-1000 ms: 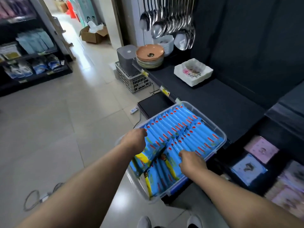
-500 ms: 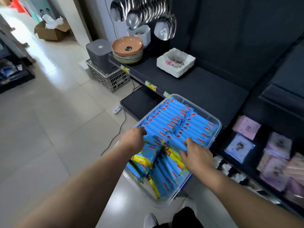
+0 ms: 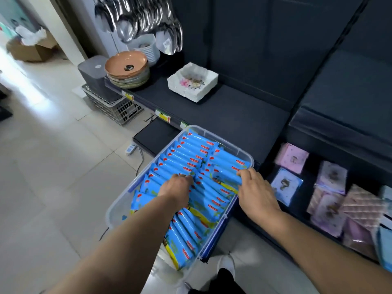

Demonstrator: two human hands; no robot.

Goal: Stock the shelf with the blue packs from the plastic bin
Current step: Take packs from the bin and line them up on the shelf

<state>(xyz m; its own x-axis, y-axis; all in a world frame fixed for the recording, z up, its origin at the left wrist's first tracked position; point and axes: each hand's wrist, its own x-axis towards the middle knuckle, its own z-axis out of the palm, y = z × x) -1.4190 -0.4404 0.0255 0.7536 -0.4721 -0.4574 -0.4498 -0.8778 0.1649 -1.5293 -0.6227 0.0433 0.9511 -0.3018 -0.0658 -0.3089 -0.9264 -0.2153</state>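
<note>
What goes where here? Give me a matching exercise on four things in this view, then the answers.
Things:
1. orange bowls
2. white square dishes
3. blue packs
4. metal ladles

Places:
A. in the clear plastic bin
B. hanging above the shelf
C. stacked at the shelf's far left end
D. on the shelf, right of the bowls

Pairs: 1-C, 2-D, 3-A, 4-B

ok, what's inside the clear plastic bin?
The plastic bin holds two rows of blue packs standing on edge. Left hand and right hand cover some; anything underneath is hidden.
</note>
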